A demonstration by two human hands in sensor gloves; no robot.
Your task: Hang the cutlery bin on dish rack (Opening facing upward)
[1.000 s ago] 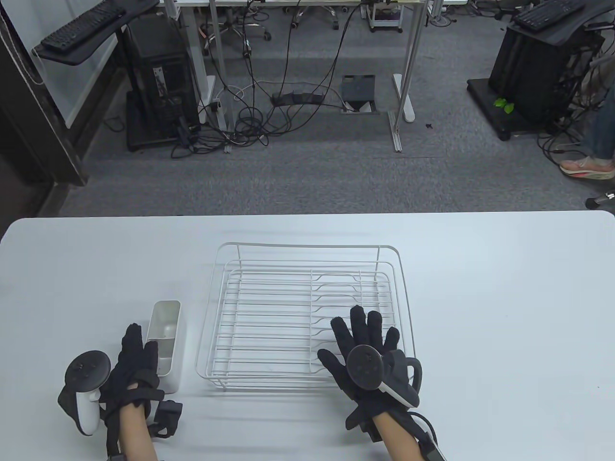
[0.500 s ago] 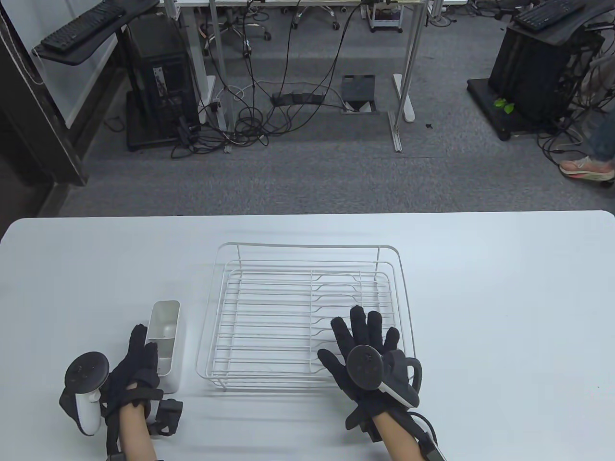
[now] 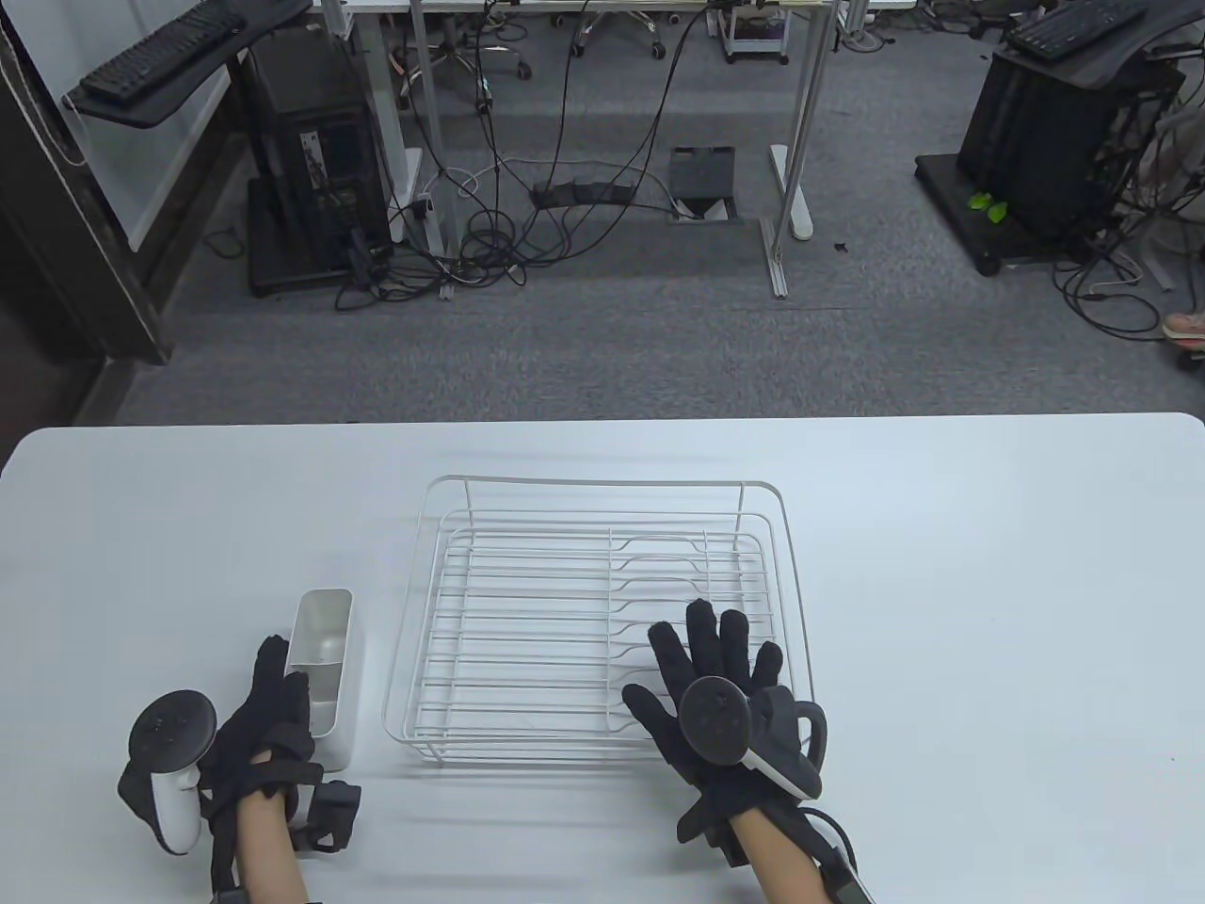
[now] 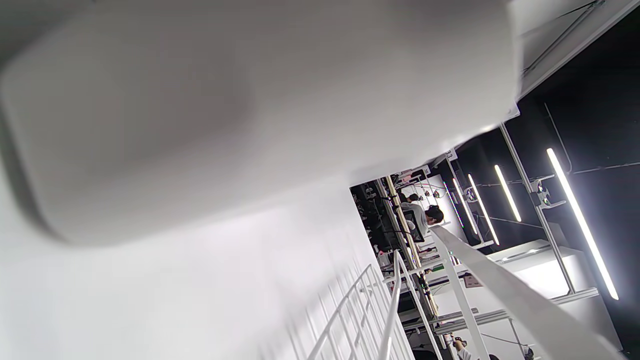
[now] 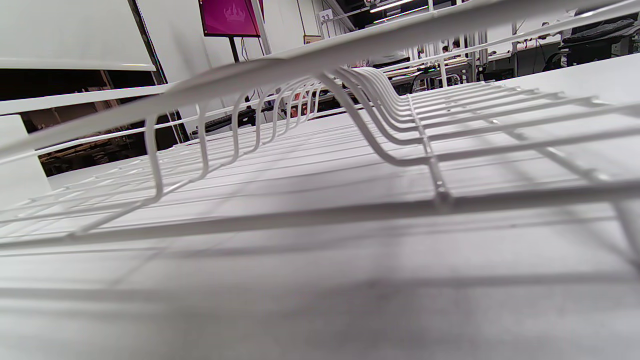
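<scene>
At the lower left of the table view, the left hand [image 3: 259,730] lies on the white tabletop [image 3: 988,612] with its tracker [image 3: 168,753] leaning out toward the frame's left edge. Its gloved fingers [image 3: 271,670] reach up along the left wall of the cutlery bin [image 3: 325,673]. They look extended rather than curled around it, but I cannot tell whether they press the wall or only lie against it.

The cutlery bin is a white, narrow container standing on the tabletop with its opening upward, just to the left of the dish rack [image 3: 602,621] and not hung on it. In the left wrist view the bin's smooth white wall [image 4: 225,115] fills the upper left as a blur, and the rack's wires [image 4: 370,310] show at lower centre.

The dish rack, white wire, occupies the lower middle of the table view. Over its lower right corner the right hand [image 3: 720,702] lies palm down, fingers [image 3: 706,636] spread flat and gripping nothing. The fingertips sit over the rack's floor wires, with a tracker [image 3: 720,720] on the back of the hand. The right wrist view looks low across the rack's wires [image 5: 380,130] from close to the tabletop; no fingers appear in it.
</scene>
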